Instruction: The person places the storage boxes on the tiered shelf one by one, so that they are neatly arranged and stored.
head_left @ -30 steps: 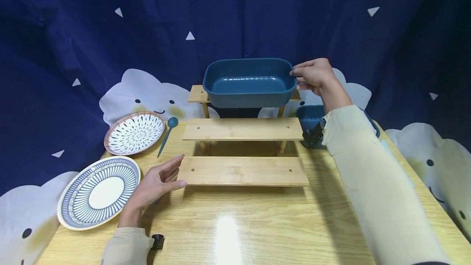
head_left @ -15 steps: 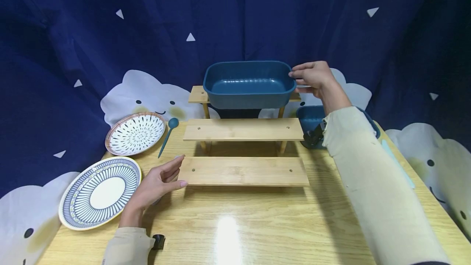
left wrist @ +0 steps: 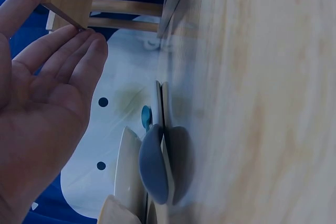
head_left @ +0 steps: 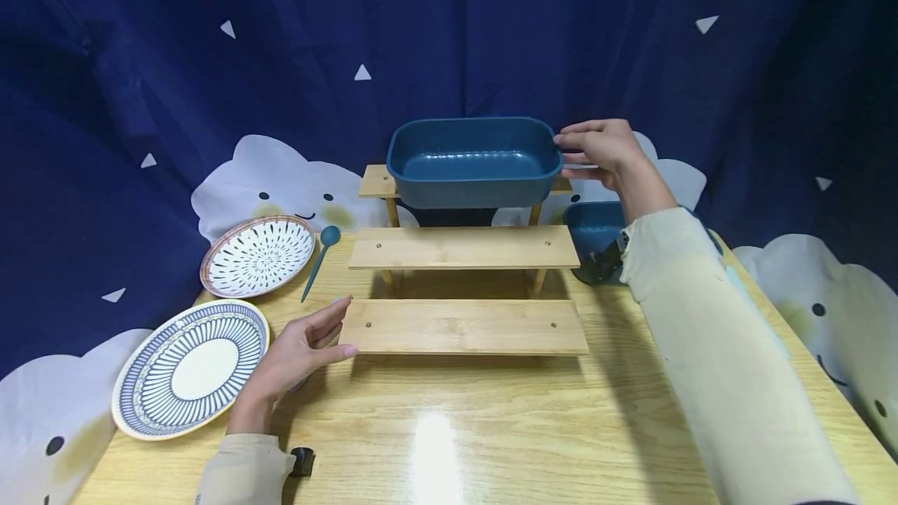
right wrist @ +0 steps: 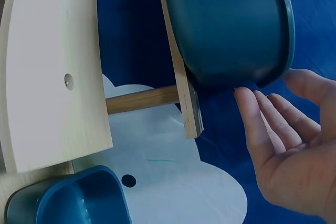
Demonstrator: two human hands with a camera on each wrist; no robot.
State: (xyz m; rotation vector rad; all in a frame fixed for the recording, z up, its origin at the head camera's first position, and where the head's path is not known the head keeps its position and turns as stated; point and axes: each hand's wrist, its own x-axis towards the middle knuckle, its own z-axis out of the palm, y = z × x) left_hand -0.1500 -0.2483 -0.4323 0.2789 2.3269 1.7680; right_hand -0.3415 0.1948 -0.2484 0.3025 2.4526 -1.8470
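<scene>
A deep blue rectangular tub [head_left: 473, 193] sits on the top step of a three-step wooden stand [head_left: 463, 326]. My right hand [head_left: 602, 150] is at the tub's right end; in the right wrist view its thumb and fingertips lie at the tub's wall and rim, not curled round it. My left hand [head_left: 302, 353] is beside the left end of the stand's lowest step, fingers fairly straight and thumb near the step's front corner. In the left wrist view the fingertips meet the wooden edge, and the palm holds nothing.
Left on the table lie a blue-striped plate [head_left: 203, 369], a speckled plate [head_left: 261, 257] and a dark teal spoon [head_left: 328, 236]. A second blue tub [head_left: 595, 228] stands behind my right forearm. A grey-blue spoon-shaped thing [left wrist: 154, 166] shows in the left wrist view.
Hardly anything differs: my right fingers shift very slightly at the tub's right end. The left hand, tub and stand keep their places.
</scene>
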